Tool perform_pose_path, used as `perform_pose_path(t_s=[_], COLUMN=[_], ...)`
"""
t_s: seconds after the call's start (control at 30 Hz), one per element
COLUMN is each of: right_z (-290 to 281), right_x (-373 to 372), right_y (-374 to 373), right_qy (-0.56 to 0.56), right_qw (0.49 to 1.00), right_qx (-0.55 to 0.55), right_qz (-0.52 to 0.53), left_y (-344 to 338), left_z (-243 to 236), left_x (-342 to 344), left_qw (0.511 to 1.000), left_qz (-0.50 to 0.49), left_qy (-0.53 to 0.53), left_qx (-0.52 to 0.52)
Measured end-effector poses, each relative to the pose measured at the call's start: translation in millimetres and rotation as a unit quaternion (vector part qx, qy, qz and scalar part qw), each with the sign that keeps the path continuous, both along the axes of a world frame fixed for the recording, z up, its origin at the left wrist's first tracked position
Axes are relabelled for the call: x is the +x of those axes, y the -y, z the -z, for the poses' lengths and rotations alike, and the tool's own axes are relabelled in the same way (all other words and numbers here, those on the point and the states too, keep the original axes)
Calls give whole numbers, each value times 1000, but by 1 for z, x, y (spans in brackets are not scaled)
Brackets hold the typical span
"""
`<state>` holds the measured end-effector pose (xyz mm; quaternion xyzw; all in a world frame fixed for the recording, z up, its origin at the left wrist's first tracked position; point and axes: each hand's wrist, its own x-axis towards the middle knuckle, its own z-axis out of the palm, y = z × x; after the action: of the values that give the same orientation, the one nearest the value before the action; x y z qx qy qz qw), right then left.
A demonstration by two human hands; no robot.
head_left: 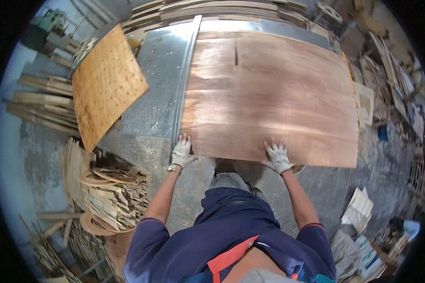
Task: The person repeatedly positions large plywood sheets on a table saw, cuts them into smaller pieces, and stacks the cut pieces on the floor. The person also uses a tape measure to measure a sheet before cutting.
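A large reddish plywood sheet (278,89) lies on a metal-topped table (148,70), alongside a long straight metal rail (186,80). My left hand (182,150), in a pale work glove with a watch at the wrist, rests fingers apart at the sheet's near left corner, beside the rail. My right hand (276,156), also gloved, lies spread on the sheet's near edge, right of centre.
A yellowish board (106,85) sits at the table's left. Stacked planks (42,101), a pile of offcuts (113,198) and more boards (387,70) surround the table. Pale sheets (356,210) and sacks (349,254) lie on the floor at the right.
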<state>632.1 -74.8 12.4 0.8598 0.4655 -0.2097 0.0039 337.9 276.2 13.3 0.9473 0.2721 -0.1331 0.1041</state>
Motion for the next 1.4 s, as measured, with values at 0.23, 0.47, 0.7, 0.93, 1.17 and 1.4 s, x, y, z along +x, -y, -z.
perform_pose_path(t_s=[0.23, 0.47, 0.7, 0.93, 1.17, 1.4], right_z=[-3, -6, -20, -26, -23, -19], right_x=[-2, 21, 46, 75, 111, 154], right_y=[-8, -28, -52, -76, -105, -137], right_qy=[13, 6, -3, -8, 3, 7], right_qw=[999, 999, 999, 998, 998, 998], right_qx=[-24, -32, -45, -61, -56, -56], right_qz=[-18, -21, -17, -6, 2, 9], left_y=[-8, -34, -53, -78, -108, -143], left_z=[46, 60, 46, 47, 45, 49], left_x=[-1, 15, 51, 80, 121, 162], left_qw=[1000, 1000, 999, 999, 999, 1000], left_qz=[-8, -2, -13, -15, -14, -1], left_qy=[-19, 5, -41, -27, -16, 4], left_qx=[7, -12, -34, -25, -38, -25])
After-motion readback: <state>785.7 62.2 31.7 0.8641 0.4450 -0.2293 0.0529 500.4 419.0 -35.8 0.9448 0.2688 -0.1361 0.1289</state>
